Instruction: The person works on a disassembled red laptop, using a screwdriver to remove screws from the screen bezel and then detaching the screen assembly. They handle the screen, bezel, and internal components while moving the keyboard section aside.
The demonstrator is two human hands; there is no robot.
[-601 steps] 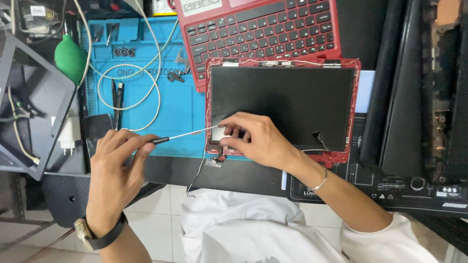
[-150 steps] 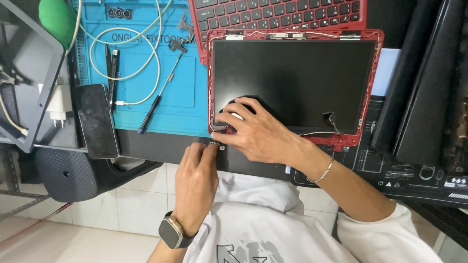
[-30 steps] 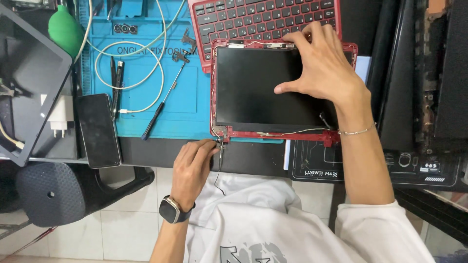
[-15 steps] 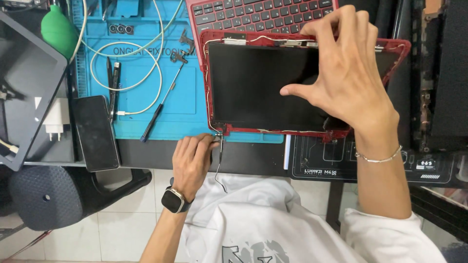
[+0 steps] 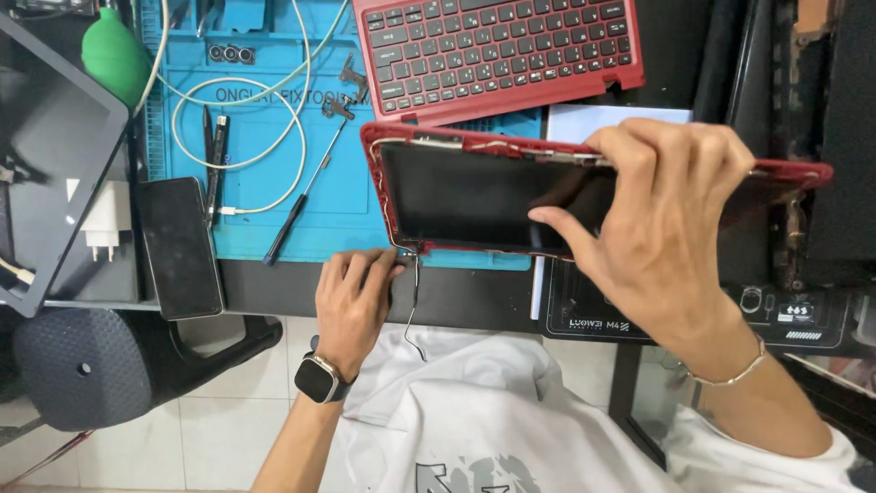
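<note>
Right hand (image 5: 671, 233): fingers curled over the far edge of the red screen lid (image 5: 474, 196), thumb across the dark panel; gripped firmly and tilted up off the desk.
Left hand (image 5: 351, 297): flat on the desk edge, fingers loosely bent, fingertips (image 5: 388, 265) at the lid's near left corner; holding nothing that can be made out.
Screen lid: red frame, black panel, near edge low over the blue mat (image 5: 265, 128), far edge raised.
Thin wire (image 5: 412, 301): hanging from the lid's near left corner, down past the desk edge.
Red keyboard (image 5: 497, 46): behind the lid, apart from it.
Screwdriver (image 5: 306, 196): lying on the mat, left of the lid.
White cable (image 5: 260, 87): looped on the mat.
Phone (image 5: 180, 246): face down, just left of the mat.
</note>
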